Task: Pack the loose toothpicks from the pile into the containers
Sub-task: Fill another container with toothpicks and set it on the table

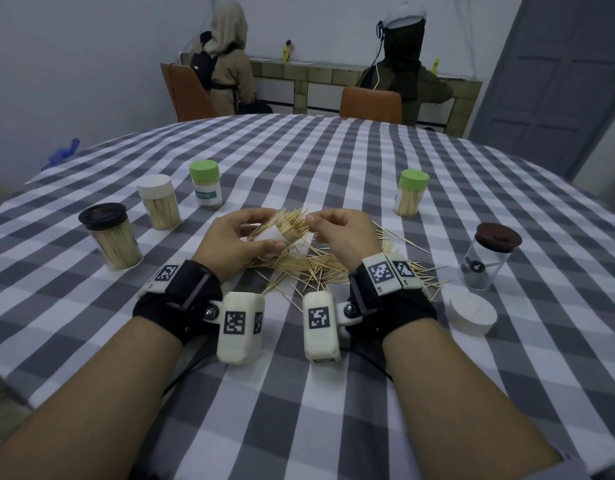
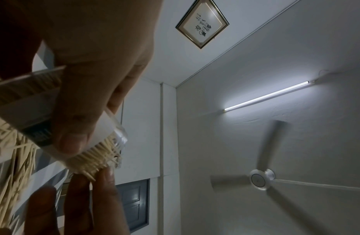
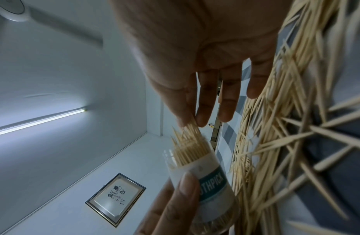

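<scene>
Above the toothpick pile [image 1: 309, 268], the left hand [image 1: 229, 237] gripped a tilted, open container [image 1: 274, 233]. The right hand [image 1: 344, 233] pinched the toothpicks [image 1: 294, 221] bristling from its mouth.

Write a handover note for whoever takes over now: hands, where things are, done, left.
Left hand grips the open container, tilted, toothpicks sticking out of its mouth.
Right hand fingers pinch at those tips.
Loose pile lies under and right of the hands.
Done: four capped containers look full.
Left: the pile, the brown-lidded jar that looks nearly empty, and the white lid lying loose.
</scene>
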